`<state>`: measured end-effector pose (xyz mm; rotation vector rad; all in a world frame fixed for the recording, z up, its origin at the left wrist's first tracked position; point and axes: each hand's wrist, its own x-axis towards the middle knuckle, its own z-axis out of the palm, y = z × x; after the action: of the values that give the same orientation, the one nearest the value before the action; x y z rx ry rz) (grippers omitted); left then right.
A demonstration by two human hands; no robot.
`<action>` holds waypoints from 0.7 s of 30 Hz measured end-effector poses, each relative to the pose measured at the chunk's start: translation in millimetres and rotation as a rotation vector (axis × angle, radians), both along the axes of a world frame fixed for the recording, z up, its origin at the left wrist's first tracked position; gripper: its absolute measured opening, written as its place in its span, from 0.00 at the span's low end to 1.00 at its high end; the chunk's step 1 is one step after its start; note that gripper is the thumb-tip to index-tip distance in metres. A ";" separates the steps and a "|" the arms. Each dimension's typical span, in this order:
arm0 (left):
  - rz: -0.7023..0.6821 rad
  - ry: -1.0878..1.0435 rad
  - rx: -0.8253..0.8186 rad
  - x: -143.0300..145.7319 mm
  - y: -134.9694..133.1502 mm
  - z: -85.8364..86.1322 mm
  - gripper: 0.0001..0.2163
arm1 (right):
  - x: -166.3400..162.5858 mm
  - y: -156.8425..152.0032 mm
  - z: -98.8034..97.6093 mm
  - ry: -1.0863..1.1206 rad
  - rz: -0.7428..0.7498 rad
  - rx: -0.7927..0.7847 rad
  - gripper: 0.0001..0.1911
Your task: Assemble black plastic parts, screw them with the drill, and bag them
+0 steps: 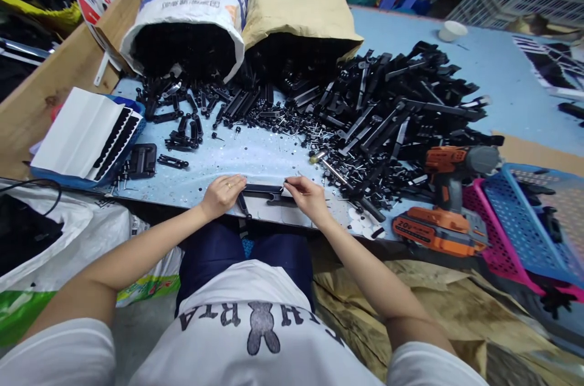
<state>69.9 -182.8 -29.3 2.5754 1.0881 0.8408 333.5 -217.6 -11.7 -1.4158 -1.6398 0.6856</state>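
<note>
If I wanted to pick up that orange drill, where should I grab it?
Probably by the upright handle of the drill, reaching from the near side. It stands on its flat battery, leaving the handle exposed, while the pile of black parts crowds its far side.

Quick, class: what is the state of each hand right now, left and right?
Left hand: closed on the black plastic bar.
Right hand: fingers pinched on the bar's other end.
</note>
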 end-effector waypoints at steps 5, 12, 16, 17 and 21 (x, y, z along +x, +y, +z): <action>-0.005 0.025 0.000 -4.7 -0.2 -3.4 0.14 | -3.9 -3.3 1.0 -0.094 0.043 0.103 0.10; 0.119 0.140 -0.009 -2.6 -10.5 -10.2 0.14 | -2.6 -1.0 -2.3 -0.231 0.045 0.099 0.13; -0.037 0.190 0.010 14.9 -14.4 -5.5 0.16 | 4.2 -2.8 -8.2 -0.368 0.202 0.153 0.13; -0.100 0.199 0.008 23.4 -14.2 -2.6 0.16 | 5.8 -3.8 -11.0 -0.369 0.198 0.169 0.13; -0.143 0.295 -0.091 65.6 -9.8 10.0 0.26 | 8.6 -10.2 -25.6 -0.332 0.171 0.211 0.14</action>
<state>135.5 -192.5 -19.3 2.7184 0.9725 0.3768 342.2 -227.7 -37.3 -1.2959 -2.0448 0.3679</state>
